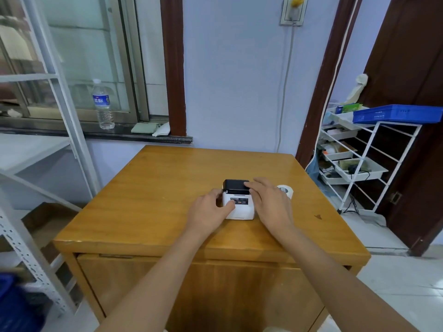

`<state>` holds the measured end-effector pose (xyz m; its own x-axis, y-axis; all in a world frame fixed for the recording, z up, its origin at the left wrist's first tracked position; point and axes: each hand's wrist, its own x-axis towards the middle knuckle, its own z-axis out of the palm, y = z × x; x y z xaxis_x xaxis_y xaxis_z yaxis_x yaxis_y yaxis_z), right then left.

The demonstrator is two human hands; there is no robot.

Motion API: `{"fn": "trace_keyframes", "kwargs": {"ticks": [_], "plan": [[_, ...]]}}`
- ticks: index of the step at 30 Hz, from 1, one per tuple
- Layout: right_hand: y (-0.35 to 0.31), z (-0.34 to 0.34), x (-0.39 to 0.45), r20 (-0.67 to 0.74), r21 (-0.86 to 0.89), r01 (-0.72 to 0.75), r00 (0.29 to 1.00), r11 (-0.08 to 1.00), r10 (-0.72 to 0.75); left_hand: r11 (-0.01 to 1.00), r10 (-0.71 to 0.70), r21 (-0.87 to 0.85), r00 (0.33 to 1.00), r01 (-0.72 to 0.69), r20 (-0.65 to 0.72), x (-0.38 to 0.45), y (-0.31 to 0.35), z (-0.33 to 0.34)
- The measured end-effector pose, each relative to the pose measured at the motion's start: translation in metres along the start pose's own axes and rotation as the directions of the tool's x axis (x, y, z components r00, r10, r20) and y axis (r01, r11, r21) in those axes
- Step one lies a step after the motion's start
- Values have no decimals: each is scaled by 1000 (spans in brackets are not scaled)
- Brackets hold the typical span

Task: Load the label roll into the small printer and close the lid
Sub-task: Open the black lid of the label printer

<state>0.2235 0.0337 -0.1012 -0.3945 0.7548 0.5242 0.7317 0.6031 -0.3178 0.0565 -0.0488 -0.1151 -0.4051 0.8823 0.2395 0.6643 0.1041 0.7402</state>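
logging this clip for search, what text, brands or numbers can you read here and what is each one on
Water bottle on the window sill: blue label with large white characters, too blurred to read.
Small printer on the wooden table: dark front panel with white print, too small to read.
Blue basket on the wire rack: white marks on its side, unreadable.
Label roll behind the right hand: a dark mark, unreadable.
Nothing here reads clearly.

Both our forearms reach forward, bare to the wrist. Our left hand cups the printer from its left, thumb on its front face. Our right hand lies over its right side, fingers flat on its top.
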Motion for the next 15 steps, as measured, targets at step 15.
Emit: {"fn": "trace_keyframes", "kwargs": {"ticks": [15], "plan": [[7,-4,65,97,78,-26,995,997,18,999,-24,29,1000,24,-5,5,-2,2]]}}
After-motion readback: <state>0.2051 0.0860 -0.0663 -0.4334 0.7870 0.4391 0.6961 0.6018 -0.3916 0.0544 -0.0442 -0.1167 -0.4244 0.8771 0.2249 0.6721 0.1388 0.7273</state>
